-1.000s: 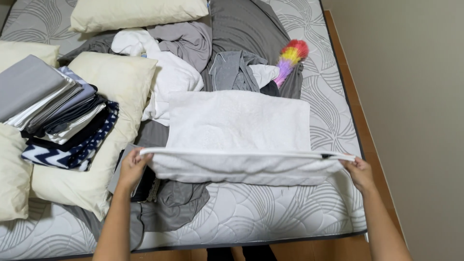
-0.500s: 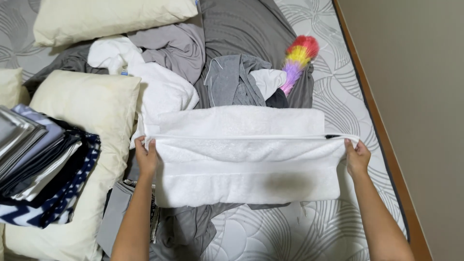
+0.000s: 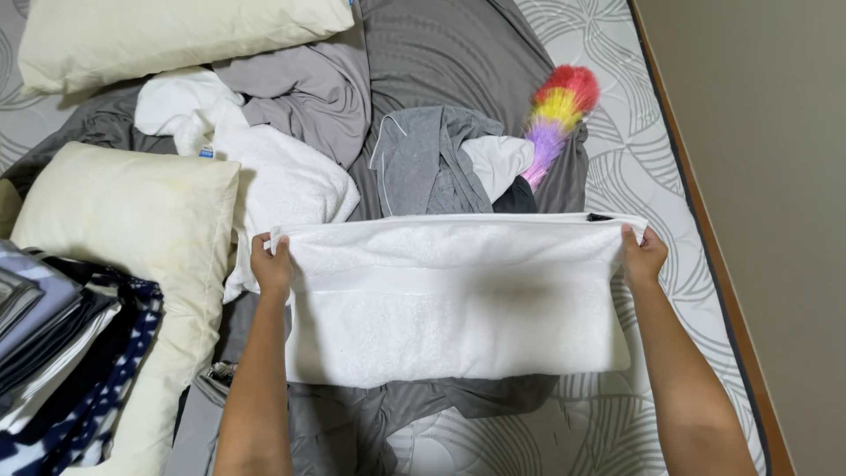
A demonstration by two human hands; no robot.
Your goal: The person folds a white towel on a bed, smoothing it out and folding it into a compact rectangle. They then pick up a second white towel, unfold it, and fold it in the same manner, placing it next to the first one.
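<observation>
A white towel [image 3: 449, 300] lies folded in half on the bed, its long edge stretched between my hands. My left hand [image 3: 270, 264] pinches its upper left corner. My right hand [image 3: 642, 255] pinches its upper right corner. Both arms reach in from the bottom of the view. The towel covers grey clothes beneath it, and only their edges show below its lower hem.
Grey garments [image 3: 423, 159] and white cloth [image 3: 264, 167] are heaped beyond the towel. A rainbow feather duster [image 3: 557, 110] lies at the back right. Cream pillows [image 3: 123, 238] and a stack of folded clothes [image 3: 53, 353] sit at the left. The patterned mattress [image 3: 652, 159] ends at a wooden edge [image 3: 705, 238] on the right.
My hands carried the near edge of the towel away from me and laid it over the far edge, folding it in half. The view has drawn closer to the bed.
</observation>
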